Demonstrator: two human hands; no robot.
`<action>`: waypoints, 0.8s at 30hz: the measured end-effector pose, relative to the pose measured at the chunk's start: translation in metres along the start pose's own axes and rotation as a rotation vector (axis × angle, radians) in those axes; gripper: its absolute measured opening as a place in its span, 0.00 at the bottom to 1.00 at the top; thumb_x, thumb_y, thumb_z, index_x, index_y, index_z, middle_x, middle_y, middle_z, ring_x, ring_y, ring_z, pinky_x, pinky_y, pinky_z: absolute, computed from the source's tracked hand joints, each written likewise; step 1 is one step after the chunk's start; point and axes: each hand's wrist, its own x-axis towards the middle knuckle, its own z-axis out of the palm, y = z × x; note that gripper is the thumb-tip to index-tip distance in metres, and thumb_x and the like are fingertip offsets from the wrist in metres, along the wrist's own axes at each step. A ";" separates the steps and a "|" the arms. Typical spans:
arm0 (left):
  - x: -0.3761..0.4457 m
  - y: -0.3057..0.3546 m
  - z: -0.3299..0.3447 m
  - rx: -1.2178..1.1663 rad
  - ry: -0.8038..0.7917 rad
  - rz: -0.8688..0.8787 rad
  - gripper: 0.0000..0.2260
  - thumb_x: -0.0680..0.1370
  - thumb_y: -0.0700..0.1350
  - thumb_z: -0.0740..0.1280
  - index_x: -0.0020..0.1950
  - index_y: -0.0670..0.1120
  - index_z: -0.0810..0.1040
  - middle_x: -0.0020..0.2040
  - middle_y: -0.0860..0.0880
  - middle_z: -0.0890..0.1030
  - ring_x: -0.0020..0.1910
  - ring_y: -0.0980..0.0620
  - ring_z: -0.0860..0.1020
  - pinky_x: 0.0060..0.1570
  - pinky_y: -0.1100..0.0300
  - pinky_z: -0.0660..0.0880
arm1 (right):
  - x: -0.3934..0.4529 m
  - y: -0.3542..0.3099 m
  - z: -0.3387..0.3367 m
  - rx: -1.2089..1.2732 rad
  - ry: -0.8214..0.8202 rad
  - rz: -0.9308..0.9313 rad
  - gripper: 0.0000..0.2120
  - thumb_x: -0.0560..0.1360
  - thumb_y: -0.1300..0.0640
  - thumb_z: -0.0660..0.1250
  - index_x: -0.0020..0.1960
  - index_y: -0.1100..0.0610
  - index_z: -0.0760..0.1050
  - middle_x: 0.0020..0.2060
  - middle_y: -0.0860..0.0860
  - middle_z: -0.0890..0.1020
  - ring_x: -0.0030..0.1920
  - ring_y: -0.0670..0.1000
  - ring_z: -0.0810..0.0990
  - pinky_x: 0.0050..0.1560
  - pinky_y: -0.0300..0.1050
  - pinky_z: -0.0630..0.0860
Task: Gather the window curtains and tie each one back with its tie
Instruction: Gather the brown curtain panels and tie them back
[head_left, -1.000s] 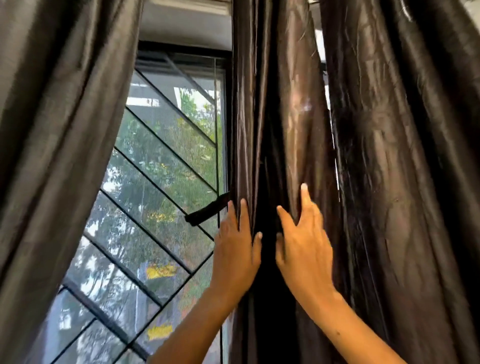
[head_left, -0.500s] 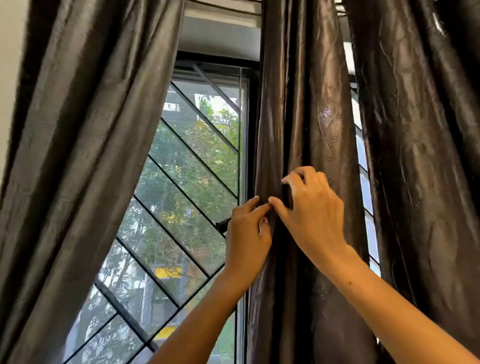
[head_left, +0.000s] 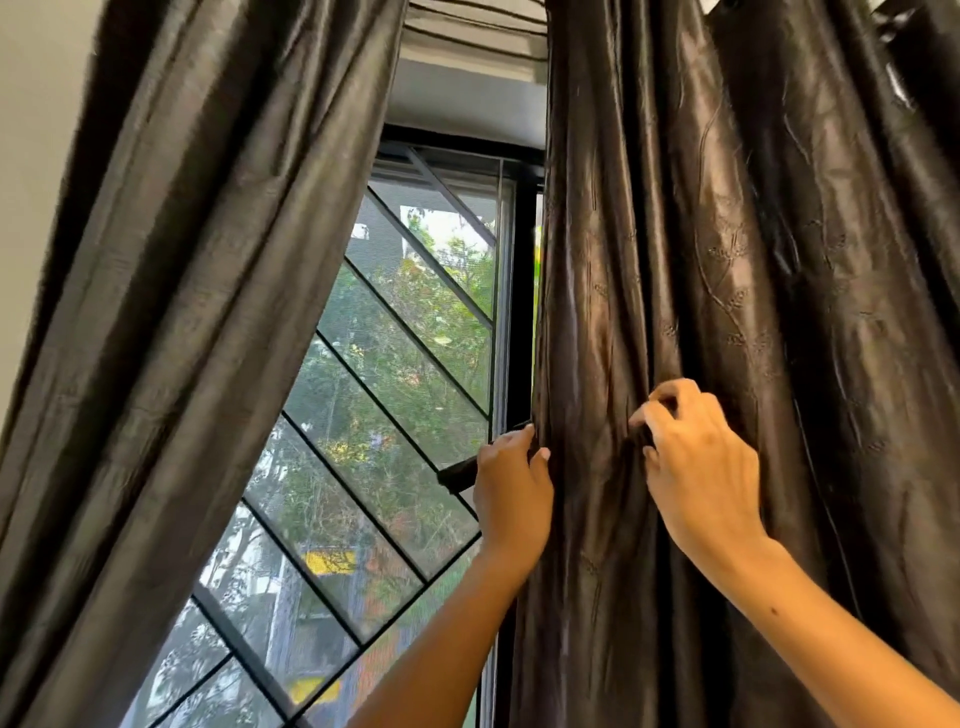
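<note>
A dark shiny curtain (head_left: 613, 291) hangs in the middle, bunched into folds. My left hand (head_left: 511, 483) grips its left edge at mid height. A dark tie (head_left: 457, 474) sticks out to the left from behind that hand. My right hand (head_left: 696, 462) pinches a fold of the same curtain further right, fingers curled into the cloth. Another dark curtain (head_left: 182, 312) hangs on the left, swept diagonally down to the lower left. A third dark panel (head_left: 883, 312) hangs at the right.
Between the curtains shows a window (head_left: 384, 426) with a black frame and diagonal bars, trees outside. A pale wall (head_left: 36, 130) stands at the far left. The curtain rail area is at the top.
My right hand has moved right, away from my left hand, taking a fold of the middle curtain with it. One second ago both hands lay flat on the cloth. The view has tilted up.
</note>
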 end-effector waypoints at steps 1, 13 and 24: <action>0.004 0.001 0.002 0.025 0.008 -0.001 0.18 0.79 0.46 0.65 0.68 0.45 0.73 0.62 0.48 0.78 0.63 0.50 0.74 0.60 0.61 0.72 | 0.000 0.002 0.001 -0.012 -0.009 -0.004 0.12 0.67 0.72 0.72 0.48 0.60 0.80 0.51 0.55 0.77 0.46 0.54 0.77 0.30 0.39 0.65; 0.043 -0.001 -0.024 0.118 -0.004 -0.078 0.13 0.75 0.44 0.70 0.59 0.48 0.81 0.52 0.49 0.84 0.51 0.51 0.81 0.45 0.62 0.72 | -0.012 -0.017 0.011 -0.063 -0.227 -0.209 0.17 0.75 0.64 0.65 0.62 0.51 0.77 0.58 0.47 0.79 0.58 0.52 0.74 0.53 0.46 0.73; 0.050 -0.007 -0.094 0.281 0.027 0.043 0.06 0.71 0.47 0.74 0.43 0.46 0.82 0.44 0.49 0.84 0.47 0.50 0.81 0.44 0.59 0.73 | 0.008 -0.085 0.022 0.056 -0.095 0.217 0.24 0.76 0.48 0.66 0.66 0.56 0.62 0.75 0.64 0.53 0.74 0.64 0.56 0.69 0.58 0.60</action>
